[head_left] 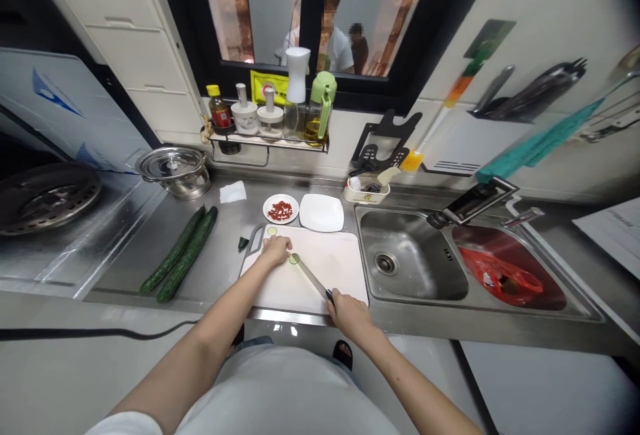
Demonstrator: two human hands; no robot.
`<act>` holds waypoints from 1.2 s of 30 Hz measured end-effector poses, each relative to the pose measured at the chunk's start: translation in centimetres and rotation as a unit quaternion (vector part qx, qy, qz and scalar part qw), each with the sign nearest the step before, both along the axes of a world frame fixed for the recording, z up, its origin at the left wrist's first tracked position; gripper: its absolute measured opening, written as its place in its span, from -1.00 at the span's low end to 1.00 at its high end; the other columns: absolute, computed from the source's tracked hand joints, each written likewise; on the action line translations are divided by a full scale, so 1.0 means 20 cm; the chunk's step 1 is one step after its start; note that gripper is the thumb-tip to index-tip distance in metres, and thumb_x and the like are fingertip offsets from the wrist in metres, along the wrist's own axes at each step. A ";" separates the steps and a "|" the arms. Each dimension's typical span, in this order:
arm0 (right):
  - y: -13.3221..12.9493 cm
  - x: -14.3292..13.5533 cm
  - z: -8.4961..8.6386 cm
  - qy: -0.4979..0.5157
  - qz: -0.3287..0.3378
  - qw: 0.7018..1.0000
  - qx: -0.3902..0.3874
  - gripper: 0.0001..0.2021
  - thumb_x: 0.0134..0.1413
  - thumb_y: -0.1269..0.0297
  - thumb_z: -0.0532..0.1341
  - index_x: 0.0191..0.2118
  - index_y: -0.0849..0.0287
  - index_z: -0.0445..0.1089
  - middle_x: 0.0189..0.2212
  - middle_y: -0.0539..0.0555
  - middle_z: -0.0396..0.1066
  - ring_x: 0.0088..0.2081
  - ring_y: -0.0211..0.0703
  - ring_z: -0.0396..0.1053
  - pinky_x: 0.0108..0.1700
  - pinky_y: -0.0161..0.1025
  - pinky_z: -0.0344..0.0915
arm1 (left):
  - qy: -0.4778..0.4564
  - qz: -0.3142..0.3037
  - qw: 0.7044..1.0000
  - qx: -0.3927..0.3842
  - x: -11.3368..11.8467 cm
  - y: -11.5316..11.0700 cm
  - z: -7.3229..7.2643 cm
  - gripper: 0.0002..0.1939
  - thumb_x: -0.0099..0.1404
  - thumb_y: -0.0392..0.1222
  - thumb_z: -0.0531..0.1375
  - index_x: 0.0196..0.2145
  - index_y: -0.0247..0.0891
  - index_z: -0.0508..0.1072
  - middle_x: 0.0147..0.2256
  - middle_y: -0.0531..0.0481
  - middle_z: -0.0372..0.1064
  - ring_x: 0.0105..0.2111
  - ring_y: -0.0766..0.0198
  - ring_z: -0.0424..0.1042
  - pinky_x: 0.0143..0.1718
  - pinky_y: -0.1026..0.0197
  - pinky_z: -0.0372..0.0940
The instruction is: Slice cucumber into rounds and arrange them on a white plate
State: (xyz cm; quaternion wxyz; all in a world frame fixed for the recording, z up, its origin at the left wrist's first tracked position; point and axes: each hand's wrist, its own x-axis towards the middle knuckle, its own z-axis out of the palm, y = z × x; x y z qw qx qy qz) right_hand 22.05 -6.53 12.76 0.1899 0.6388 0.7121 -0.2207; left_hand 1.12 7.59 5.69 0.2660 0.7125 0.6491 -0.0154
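Note:
My right hand point(347, 310) is closed around the black handle of a kitchen knife point(313, 277), whose blade points up and left over the white cutting board point(330, 255). At the blade's tip lies a round cucumber slice point(294, 258). Just left of it, my left hand point(277, 250) rests on the board with curled fingers; what is under them is hidden. Another pale green slice point(271, 230) sits near the board's upper left corner. Beside the grey board handle is a dark green cucumber end point(243, 243). Two whole cucumbers point(186, 255) lie further left on the steel counter.
Behind the board stand a plate of chopped red pieces point(281, 210) and a white square plate point(321, 212). A sink point(415, 255) is at right, with a red plastic bag point(500, 278) in its second basin. A lidded pot point(175, 172) stands back left, near a condiment shelf point(270, 140).

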 end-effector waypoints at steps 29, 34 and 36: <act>0.05 0.11 -0.02 -0.038 0.087 0.993 0.067 -0.70 0.27 0.20 -0.09 -0.04 0.20 0.26 -0.27 0.24 0.48 -0.19 0.03 0.45 -0.27 -0.21 0.23 | -0.012 0.009 1.000 0.015 0.00 -0.01 -0.01 -0.81 0.07 -0.24 0.23 -0.29 -0.15 0.46 -0.18 -0.03 0.44 -0.06 0.08 0.30 -0.01 0.07 0.08; -0.03 0.15 -0.07 -0.016 0.039 0.996 0.077 -0.68 0.28 0.12 -0.11 -0.10 0.15 0.27 -0.30 0.19 0.49 -0.21 -0.03 0.46 -0.30 -0.28 0.19 | -0.013 0.010 1.000 0.015 0.00 -0.01 -0.02 -0.82 0.07 -0.22 0.24 -0.29 -0.14 0.46 -0.18 -0.02 0.44 -0.06 0.08 0.30 -0.02 0.07 0.07; -0.05 0.16 -0.08 -0.007 -0.006 0.997 0.080 -0.67 0.29 0.09 -0.13 -0.11 0.13 0.27 -0.33 0.16 0.50 -0.23 -0.05 0.46 -0.33 -0.30 0.17 | -0.013 0.010 1.000 0.017 0.00 -0.01 -0.02 -0.82 0.08 -0.23 0.23 -0.29 -0.14 0.46 -0.18 -0.01 0.44 -0.06 0.08 0.29 -0.02 0.06 0.07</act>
